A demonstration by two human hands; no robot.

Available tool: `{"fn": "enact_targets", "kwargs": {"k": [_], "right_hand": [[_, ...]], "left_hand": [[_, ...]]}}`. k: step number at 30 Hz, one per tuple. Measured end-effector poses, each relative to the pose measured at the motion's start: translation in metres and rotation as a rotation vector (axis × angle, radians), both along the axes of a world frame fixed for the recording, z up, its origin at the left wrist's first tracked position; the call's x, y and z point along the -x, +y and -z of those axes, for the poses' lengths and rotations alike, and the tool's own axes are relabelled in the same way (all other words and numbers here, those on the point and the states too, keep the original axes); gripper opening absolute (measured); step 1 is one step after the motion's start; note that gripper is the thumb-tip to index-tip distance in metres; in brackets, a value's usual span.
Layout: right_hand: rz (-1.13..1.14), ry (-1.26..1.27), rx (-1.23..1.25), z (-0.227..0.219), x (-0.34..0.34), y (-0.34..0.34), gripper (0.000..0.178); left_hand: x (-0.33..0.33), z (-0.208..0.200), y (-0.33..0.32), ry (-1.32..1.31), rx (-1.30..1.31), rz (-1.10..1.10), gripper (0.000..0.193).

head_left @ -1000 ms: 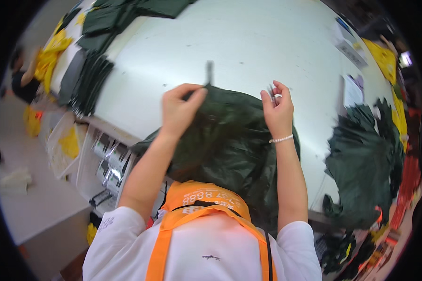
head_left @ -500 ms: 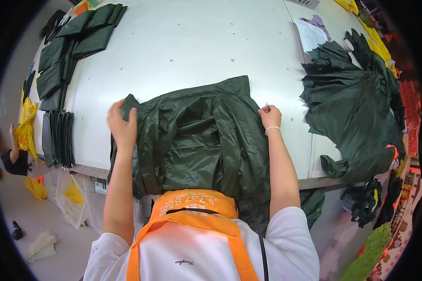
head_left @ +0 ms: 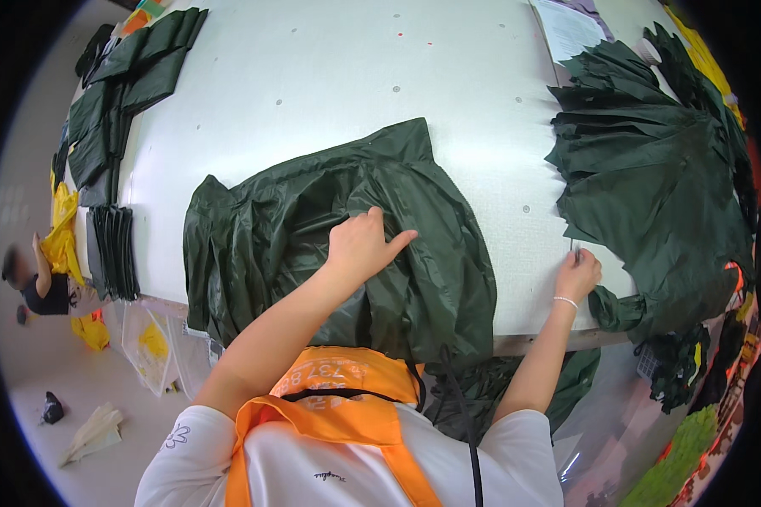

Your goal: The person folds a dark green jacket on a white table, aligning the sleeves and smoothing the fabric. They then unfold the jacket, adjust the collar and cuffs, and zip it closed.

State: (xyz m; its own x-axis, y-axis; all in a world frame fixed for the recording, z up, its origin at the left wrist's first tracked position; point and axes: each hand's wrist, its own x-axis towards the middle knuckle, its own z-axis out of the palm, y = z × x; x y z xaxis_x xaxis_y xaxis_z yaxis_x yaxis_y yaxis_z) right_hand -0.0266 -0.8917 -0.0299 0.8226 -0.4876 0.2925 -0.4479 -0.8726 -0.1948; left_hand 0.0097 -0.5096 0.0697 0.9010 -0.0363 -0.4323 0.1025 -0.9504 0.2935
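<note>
A dark green garment of thin, shiny fabric (head_left: 448,228) lies crumpled on the white table in front of me. Over its middle is my left hand (head_left: 362,245), thumb spread away from the other fingers, whose tips are partly hidden; no fabric shows gripped in it. My right hand (head_left: 578,277) is off the garment, low over the table's right side. Its fingers are closed round a small pointed metal tool, seemingly thread snips (head_left: 577,251), mostly covered by the hand. Close to that hand sits a heap of dark green fabric pieces (head_left: 651,177).
Folded dark green pieces (head_left: 148,80) and a standing stack (head_left: 112,253) line the left of the white table (head_left: 330,51). Paper sheets (head_left: 571,34) rest at the far right. Another person (head_left: 42,283) handles yellow fabric (head_left: 62,232) at far left.
My left hand has left the garment's upper left corner and crossed right to its middle. The right hand has gone from the garment's right edge rightward, toward the fabric heap, keeping the metal tool.
</note>
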Motion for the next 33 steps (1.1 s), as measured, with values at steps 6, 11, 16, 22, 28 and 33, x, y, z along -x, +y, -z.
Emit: {"fn": "enact_targets", "kwargs": {"k": [6, 11, 16, 22, 28, 33], "right_hand": [[-0.391, 0.125, -0.954, -0.013, -0.029, 0.101, 0.044], [-0.792, 0.327, -1.099, 0.013, 0.004, 0.246, 0.043], [-0.607, 0.309, -1.819, -0.005, 0.043, 0.293, 0.037], [-0.432, -0.037, -1.481, -0.022, 0.025, 0.236, 0.032], [-0.155, -0.169, -0.051, 0.017, -0.026, 0.031, 0.031], [0.109, 0.326, 0.005, 0.008, 0.014, -0.028, 0.036]], "left_hand": [[0.012, 0.039, 0.003, -0.088, 0.171, -0.324, 0.072], [0.036, 0.049, 0.004, -0.279, 0.371, -0.559, 0.085], [0.056, 0.053, 0.036, -0.044, 1.091, -0.732, 0.053], [0.085, 0.030, 0.058, -0.345, 1.083, -0.648, 0.037], [0.068, 0.020, 0.106, -0.358, 0.881, -0.486, 0.031], [0.028, 0.026, 0.088, -0.411, 0.656, -0.309, 0.032]]}}
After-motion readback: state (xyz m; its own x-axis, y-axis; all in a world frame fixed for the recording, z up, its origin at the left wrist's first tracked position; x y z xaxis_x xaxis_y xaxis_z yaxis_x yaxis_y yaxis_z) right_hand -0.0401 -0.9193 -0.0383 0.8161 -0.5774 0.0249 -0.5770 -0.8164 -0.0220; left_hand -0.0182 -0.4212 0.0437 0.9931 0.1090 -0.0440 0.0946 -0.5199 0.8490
